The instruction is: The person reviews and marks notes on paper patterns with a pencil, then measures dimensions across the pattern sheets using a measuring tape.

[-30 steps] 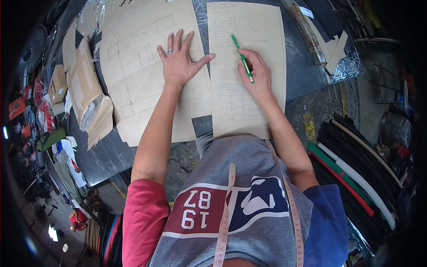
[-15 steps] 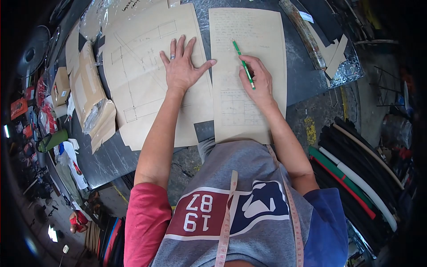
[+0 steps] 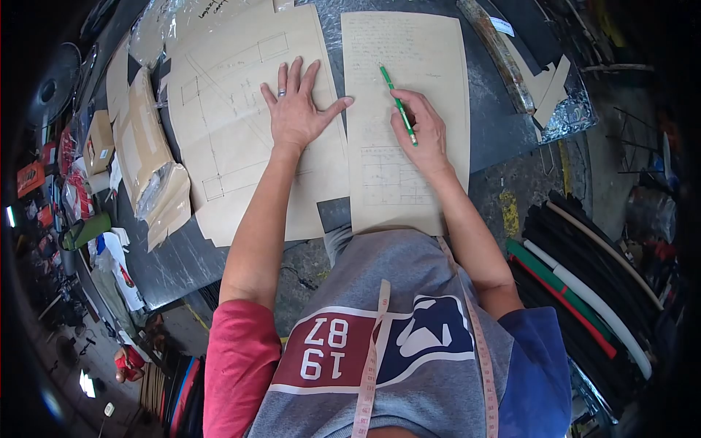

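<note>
My left hand (image 3: 298, 113) lies flat with spread fingers on a large brown paper sheet (image 3: 219, 146) that carries pencil-drawn outlines. Its thumb reaches over to the edge of a second brown sheet (image 3: 409, 131). That sheet has handwritten lines at the top and a drawn grid lower down. My right hand (image 3: 423, 131) rests on it, fingers closed around a green pencil (image 3: 398, 106). The pencil's far end points at the written lines. A measuring tape (image 3: 371, 358) hangs down over my grey shirt.
Both sheets lie on a dark table (image 3: 175, 270). A cardboard-wrapped package (image 3: 146, 153) sits at the left. At the far right are a worn bar (image 3: 500, 58) and paper scraps (image 3: 553, 91). Fabric rolls (image 3: 584, 285) are stacked right of me. A person in red (image 3: 128, 363) appears lower left.
Hardly anything differs. Both hands and the papers appear shifted very slightly in the view; the left hand stays flat and the right keeps its hold on the pencil.
</note>
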`<state>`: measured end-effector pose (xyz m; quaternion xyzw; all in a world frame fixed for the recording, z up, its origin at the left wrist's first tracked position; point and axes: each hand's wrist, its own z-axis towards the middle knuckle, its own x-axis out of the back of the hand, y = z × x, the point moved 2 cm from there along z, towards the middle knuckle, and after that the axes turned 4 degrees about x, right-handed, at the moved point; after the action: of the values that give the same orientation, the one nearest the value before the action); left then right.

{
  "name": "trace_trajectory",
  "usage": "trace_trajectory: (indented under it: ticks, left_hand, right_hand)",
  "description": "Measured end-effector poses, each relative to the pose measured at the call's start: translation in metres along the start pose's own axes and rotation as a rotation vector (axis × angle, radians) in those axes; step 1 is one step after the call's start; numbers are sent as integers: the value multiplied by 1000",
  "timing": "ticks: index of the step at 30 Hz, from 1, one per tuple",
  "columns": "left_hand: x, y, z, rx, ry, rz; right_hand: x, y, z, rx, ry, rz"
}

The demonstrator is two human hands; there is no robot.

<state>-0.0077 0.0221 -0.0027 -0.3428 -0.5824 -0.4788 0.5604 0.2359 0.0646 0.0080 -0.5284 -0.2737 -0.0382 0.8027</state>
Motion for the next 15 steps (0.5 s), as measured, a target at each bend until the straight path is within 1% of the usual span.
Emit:
trace_trajectory:
  ticks: [15]
  left_hand:
    - [0,0,0,0,-3,7]
  right_hand:
    - [0,0,0,8,-6,-9]
